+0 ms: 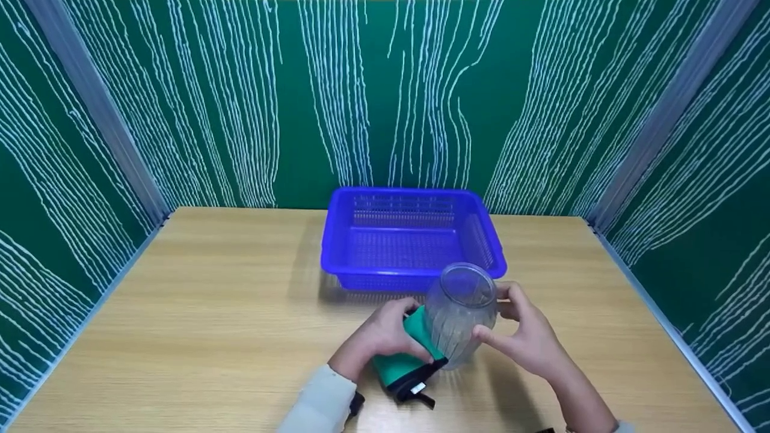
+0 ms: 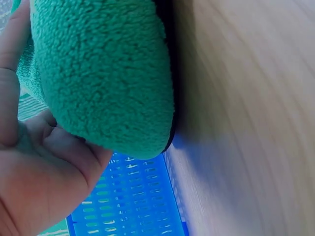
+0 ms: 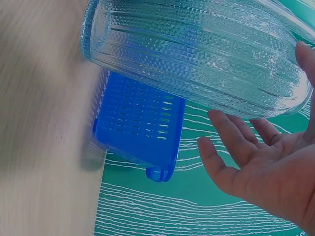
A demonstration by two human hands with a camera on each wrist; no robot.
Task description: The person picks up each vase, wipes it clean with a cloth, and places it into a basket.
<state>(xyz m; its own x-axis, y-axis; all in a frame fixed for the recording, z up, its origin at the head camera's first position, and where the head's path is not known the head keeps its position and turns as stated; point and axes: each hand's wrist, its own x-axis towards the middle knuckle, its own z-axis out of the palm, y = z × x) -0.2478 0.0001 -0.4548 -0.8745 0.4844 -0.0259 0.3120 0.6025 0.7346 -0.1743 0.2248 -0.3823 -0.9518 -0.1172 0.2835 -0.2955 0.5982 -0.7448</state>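
Observation:
My left hand (image 1: 388,331) grips a folded green plush cloth (image 1: 400,364) with a black edge and a small white label, between thumb and fingers. In the left wrist view, the cloth's fuzzy rounded side (image 2: 103,78) stands close over the table. A clear glass jar (image 1: 460,325), ribbed and dimpled, leans slightly with its round mouth up, right beside the cloth. Around its right side curve the thumb and fingers of my right hand (image 1: 532,340). In the right wrist view, the fingertips (image 3: 216,118) lie right along the glass.
Behind the jar, a blue plastic basket (image 1: 415,272) with slotted walls stands on the wooden table (image 1: 228,337). Green panels (image 1: 505,90) with white wavy lines enclose the back and sides, joined by grey metal posts (image 1: 102,108).

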